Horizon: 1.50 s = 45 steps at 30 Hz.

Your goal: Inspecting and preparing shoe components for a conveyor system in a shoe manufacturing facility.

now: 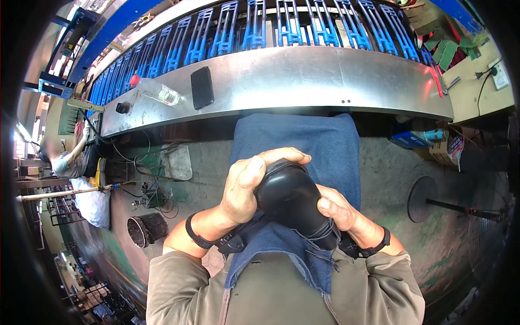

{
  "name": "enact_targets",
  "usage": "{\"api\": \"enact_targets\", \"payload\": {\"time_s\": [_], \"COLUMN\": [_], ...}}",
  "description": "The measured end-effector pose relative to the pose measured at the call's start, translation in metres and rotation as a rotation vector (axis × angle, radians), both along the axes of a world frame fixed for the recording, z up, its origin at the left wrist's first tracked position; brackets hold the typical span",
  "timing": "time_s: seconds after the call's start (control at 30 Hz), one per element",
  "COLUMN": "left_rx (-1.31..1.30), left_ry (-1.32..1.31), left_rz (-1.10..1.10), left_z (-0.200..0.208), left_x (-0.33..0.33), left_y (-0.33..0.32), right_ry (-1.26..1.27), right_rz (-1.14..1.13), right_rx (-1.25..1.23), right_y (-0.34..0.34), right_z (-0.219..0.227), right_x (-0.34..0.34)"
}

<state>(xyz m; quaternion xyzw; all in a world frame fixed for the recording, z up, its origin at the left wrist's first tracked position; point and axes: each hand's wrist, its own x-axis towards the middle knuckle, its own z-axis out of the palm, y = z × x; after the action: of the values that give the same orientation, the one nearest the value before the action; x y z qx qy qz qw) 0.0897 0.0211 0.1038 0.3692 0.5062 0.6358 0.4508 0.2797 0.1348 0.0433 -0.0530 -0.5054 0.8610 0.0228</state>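
Observation:
A shiny black shoe (287, 189) with a rounded toe is held up in front of my chest, its grey laces near my body. My left hand (246, 181) wraps around the toe end, with the fingers reaching over its far edge. On the other side my right hand (338, 208) grips the shoe, thumb pressed near the laces; its other fingers are partly hidden. Below the shoe a blue cloth apron (303, 138) covers my lap.
Ahead runs a metal ledge (271, 76) bearing a black phone (202, 88) and a clear bottle (157, 91) with a red cap. Behind it stand several blue racks (254, 27). A bucket (147, 229) stands at left, a round black disc on a pole (422, 199) at right. Another person (70, 162) is far left.

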Motion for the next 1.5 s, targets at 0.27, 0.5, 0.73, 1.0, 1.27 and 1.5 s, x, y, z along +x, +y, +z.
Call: {"api": "enact_targets", "payload": {"time_s": [0.27, 0.5, 0.73, 1.0, 1.27, 1.5], "left_rx": [0.054, -0.057, 0.063, 0.089, 0.068, 0.025], "left_ry": [0.022, 0.062, 0.58, 0.892, 0.453, 0.58], "left_rz": [-0.073, -0.081, 0.037, 0.235, 0.051, -0.111], "left_z": [-0.005, 0.022, 0.002, -0.015, -0.031, -0.002], "left_x": [-0.002, 0.004, 0.007, 0.02, 0.029, 0.006], "left_y": [-0.005, -0.023, -0.032, -0.019, 0.002, 0.012], "right_ry": [0.004, 0.036, -0.026, -0.123, -0.137, -0.013], "right_rz": [-0.008, -0.039, -0.024, -0.109, -0.307, -0.232], "right_rx": [-0.06, -0.004, -0.037, -0.154, -0.517, -1.006], "right_y": [-0.003, -0.01, -0.008, -0.01, -0.004, -0.011], "right_z": [-0.008, -0.013, -0.007, -0.014, -0.005, -0.005], "right_x": [0.004, 0.006, 0.008, 0.018, 0.021, 0.012]}}
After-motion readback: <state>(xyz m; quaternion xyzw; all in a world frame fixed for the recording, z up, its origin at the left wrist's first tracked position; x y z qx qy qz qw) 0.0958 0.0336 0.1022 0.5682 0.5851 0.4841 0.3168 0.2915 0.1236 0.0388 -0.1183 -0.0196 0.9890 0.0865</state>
